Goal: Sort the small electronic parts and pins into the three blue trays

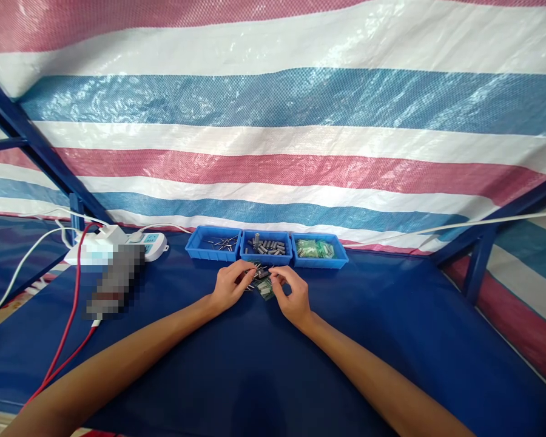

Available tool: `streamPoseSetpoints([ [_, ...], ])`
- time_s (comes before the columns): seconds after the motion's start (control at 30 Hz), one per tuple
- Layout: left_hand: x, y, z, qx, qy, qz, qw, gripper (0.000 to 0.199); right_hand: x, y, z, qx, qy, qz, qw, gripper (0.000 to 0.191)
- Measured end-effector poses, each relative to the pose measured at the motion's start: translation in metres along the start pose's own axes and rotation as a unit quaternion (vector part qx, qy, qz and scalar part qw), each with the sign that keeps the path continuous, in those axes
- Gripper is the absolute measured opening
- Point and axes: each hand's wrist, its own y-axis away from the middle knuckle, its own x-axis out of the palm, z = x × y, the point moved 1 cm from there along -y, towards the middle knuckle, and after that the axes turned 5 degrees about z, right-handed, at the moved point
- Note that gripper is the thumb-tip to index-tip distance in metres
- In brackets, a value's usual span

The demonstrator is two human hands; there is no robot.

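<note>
Pinching at a small cluster of parts in the middle of the frame, the left hand (230,285) and the right hand (290,293) meet over the blue counter (391,340), fingertips curled inward and almost touching. Between them lies a small green circuit board (264,290) with a few dark, pin-like components (259,273) on or just beside it. Each hand seems closed on something tiny at its fingertips, but the parts are too small to tell which piece either one holds, or whether a piece is seated on the board or only resting against it.

Just beyond the hands, three blue trays stand side by side, touching. The left tray (213,244) holds a thin scatter of slim metal pins, the middle tray (266,246) a fuller heap of grey cylindrical parts, and the right tray (319,249) a pile of green boards. Judging from this, the work looks to be at an early or middling stage: stock remains in all three trays, only one board is out at the hands, and no separate pile of finished pieces shows anywhere on the counter.

To the left of centre sits a white power strip (118,244) with white cables and a red wire (70,315) trailing towards the lower left. A striped tarpaulin (273,121) in red, white and blue fills the upper frame behind blue metal struts (31,142).
</note>
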Motion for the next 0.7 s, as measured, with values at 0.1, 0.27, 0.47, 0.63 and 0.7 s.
streamPoseSetpoints([
  [0.1, -0.0001, -0.0002, -0.0003, 0.002, -0.001, 0.0, 1.0, 0.014, -0.0001, -0.0005, 0.0007, 0.0, 0.006, 0.001, 1.0, 0.019],
  [0.27, -0.0001, 0.0001, -0.0002, 0.0, -0.009, 0.002, 1.0, 0.015, -0.0002, 0.0004, -0.0001, -0.003, 0.011, 0.007, 1.0, 0.019],
  [0.47, 0.0003, 0.0004, 0.0006, 0.001, -0.004, 0.0, 1.0, 0.013, -0.0003, 0.0003, -0.0005, -0.012, 0.036, 0.008, 0.999, 0.018],
  [0.63, -0.0002, -0.0003, -0.0008, -0.003, -0.001, 0.003, 1.0, 0.016, 0.0002, -0.0003, -0.0014, -0.016, 0.047, 0.0, 0.999, 0.018],
  [0.7, -0.0004, -0.0003, -0.0011, -0.004, -0.004, 0.003, 1.0, 0.016, 0.0004, -0.0002, -0.0018, -0.014, 0.049, 0.001, 0.999, 0.018],
])
